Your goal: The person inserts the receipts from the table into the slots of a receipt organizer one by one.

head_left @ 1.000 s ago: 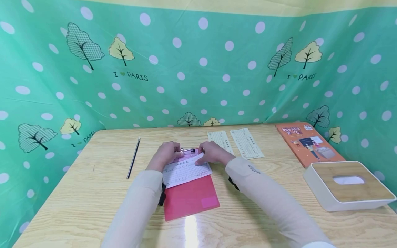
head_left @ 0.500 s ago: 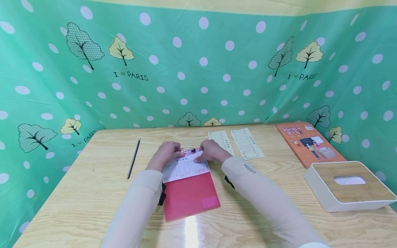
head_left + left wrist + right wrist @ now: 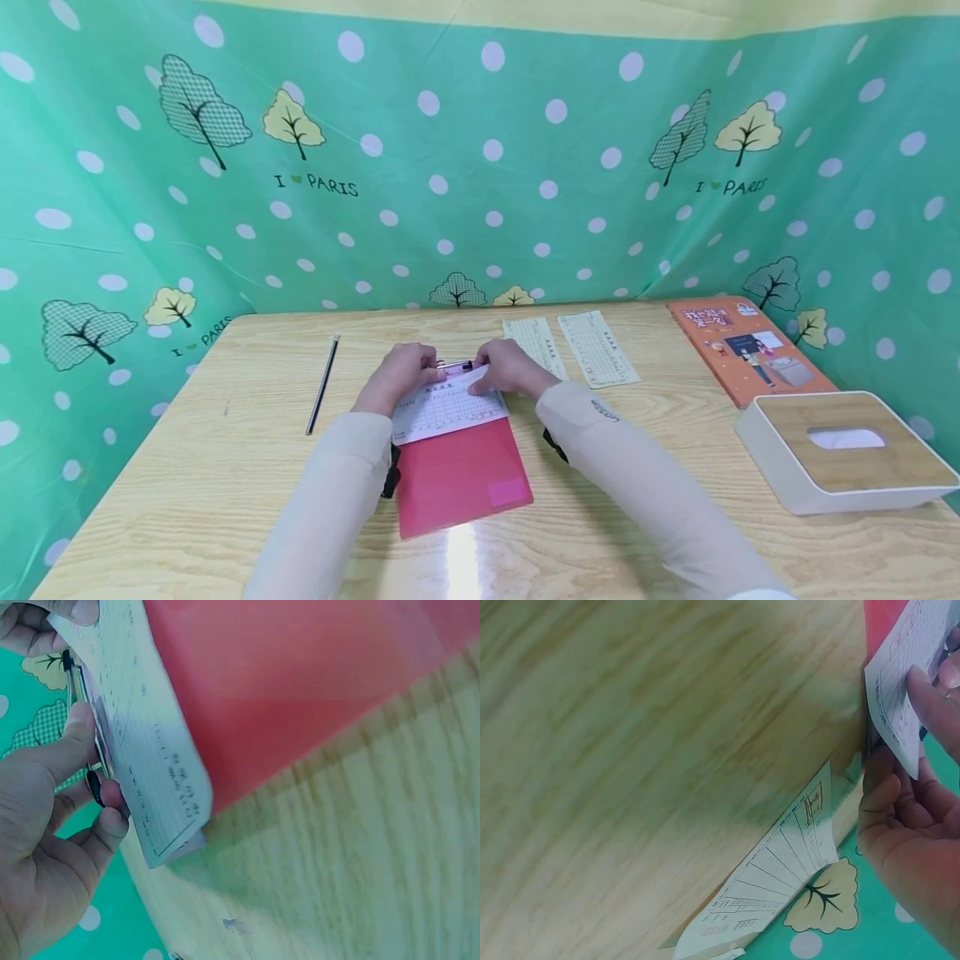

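A red folder [image 3: 457, 479] lies on the table with its metal clip [image 3: 456, 364] along the far edge. My left hand [image 3: 401, 377] holds that clip; its thumb and fingertips are on the bar near the black end [image 3: 94, 786] in the left wrist view. A white printed form [image 3: 442, 417] lies slightly askew over the upper part of the folder. My right hand [image 3: 513, 367] pinches the form near its far right corner, thumb on the printed face and fingers behind. In the right wrist view the form's corner [image 3: 891, 712] bends up off the folder.
Two more printed slips, one nearer [image 3: 536, 342] and one farther right [image 3: 598, 348], lie beyond my right hand. A pencil [image 3: 322, 385] is to the left. An orange book [image 3: 750, 346] and a white tissue box with wooden lid [image 3: 780, 433] stand right. A green curtain [image 3: 480, 217] hangs behind.
The white form has slid a little up the folder toward the clip and turned slightly straighter. My right hand and forearm shifted slightly left; the left hand stays at the clip.
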The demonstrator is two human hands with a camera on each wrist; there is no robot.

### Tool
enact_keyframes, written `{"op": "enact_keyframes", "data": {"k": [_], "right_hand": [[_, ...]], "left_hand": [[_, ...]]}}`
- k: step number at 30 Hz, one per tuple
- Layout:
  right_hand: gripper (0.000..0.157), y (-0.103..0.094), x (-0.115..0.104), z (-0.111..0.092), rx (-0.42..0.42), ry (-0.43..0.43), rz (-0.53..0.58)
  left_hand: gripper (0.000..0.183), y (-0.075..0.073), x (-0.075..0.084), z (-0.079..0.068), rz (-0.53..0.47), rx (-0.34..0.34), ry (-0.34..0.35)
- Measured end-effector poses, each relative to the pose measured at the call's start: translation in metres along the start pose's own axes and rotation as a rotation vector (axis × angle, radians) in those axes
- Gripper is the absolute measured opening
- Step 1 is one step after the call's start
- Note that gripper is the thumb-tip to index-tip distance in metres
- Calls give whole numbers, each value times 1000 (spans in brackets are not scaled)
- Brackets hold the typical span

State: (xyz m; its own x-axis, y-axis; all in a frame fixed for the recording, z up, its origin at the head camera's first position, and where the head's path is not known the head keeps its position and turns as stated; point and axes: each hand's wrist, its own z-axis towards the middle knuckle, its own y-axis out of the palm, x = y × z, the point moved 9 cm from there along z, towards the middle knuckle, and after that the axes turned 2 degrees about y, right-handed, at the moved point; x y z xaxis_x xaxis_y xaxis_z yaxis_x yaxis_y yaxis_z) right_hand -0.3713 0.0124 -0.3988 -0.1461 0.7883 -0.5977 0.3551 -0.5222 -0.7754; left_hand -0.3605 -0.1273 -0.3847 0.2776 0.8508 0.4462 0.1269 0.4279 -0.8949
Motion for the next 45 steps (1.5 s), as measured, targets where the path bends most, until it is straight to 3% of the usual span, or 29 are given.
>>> {"op": "enact_keyframes", "data": {"k": [14,26,45], "right_hand": [[28,-1,11,7,17,87,58],[33,-5,10,8,41,108,61],[39,-5,16,11,38,107,53]], "left_hand": [[29,-1,-2,6,-22,-91,-24],[38,0,-2,9,-10,-105,-8],[32,0,-3,5,-40,-91,-32]]}}
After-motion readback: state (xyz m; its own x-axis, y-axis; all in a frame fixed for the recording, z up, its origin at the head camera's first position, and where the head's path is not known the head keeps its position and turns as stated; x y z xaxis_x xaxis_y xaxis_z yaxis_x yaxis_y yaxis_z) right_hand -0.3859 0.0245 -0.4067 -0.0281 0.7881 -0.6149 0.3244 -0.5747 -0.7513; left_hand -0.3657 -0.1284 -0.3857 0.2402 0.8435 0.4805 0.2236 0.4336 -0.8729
